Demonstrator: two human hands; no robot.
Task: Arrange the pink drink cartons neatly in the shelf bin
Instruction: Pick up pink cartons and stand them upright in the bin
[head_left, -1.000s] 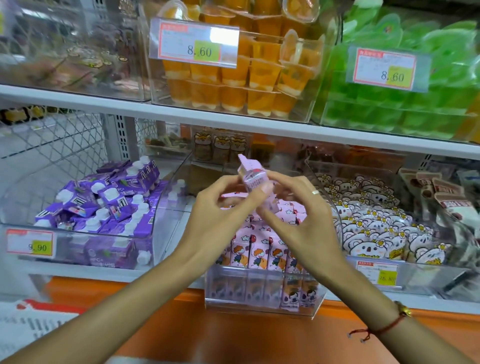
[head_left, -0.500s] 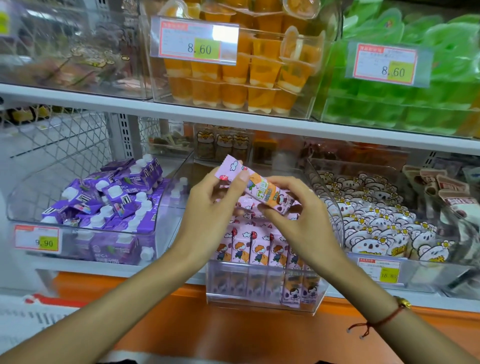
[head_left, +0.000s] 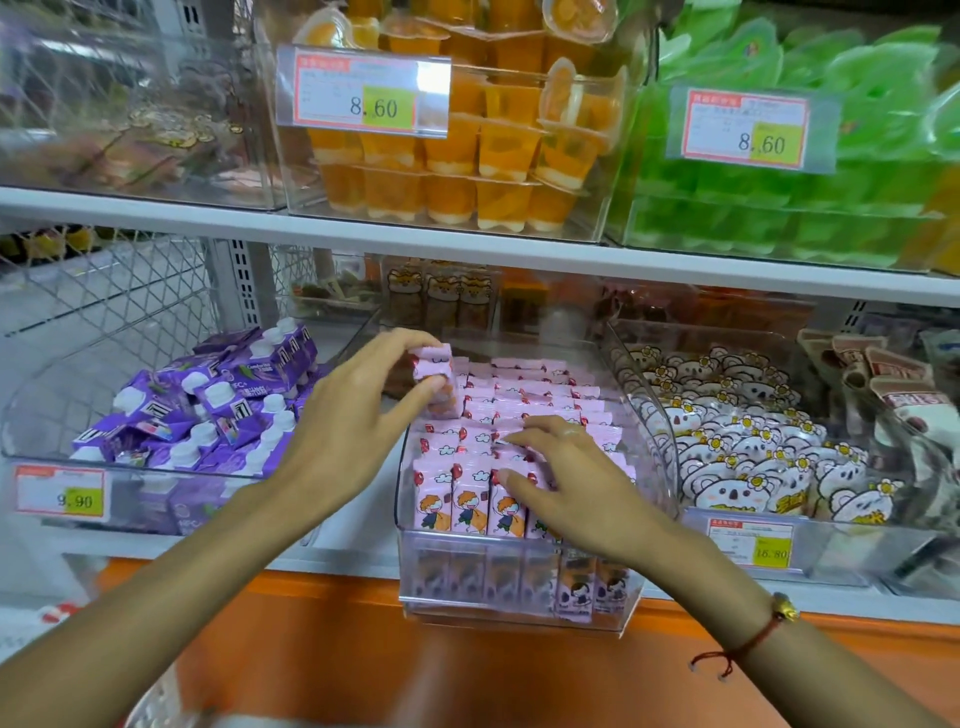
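— Pink cartons (head_left: 511, 410) fill the clear bin (head_left: 519, 597) in the middle of the lower shelf, right?

— Yes, standing upright in tidy rows, with cartoon faces showing on the front row. One more carton (head_left: 436, 384) is held above the bin's back left corner, upright, just over the rows.

— Which hand has it?

— The left hand (head_left: 353, 415). Its thumb and fingers are closed around the carton, pinching it from the side and the top.

— And the other one?

— The right hand (head_left: 576, 478) lies palm down on the front rows, fingers spread and slightly bent, the tips touching the carton tops. It grips nothing that I can see. A red string bracelet (head_left: 748, 644) with a gold bead sits on that wrist.

— What's beside the bin?

— To the left, a clear bin of purple pouches (head_left: 218, 410) with white caps, heaped loosely, and a price tag (head_left: 60, 493) reading 9.90. To the right, a bin of koala-faced snack packs (head_left: 743, 441).

— Above?

— On the upper shelf, orange jelly cups (head_left: 467, 150) stacked in a clear box, tagged 8.60, and green packs (head_left: 810, 197) next to them with the same price.
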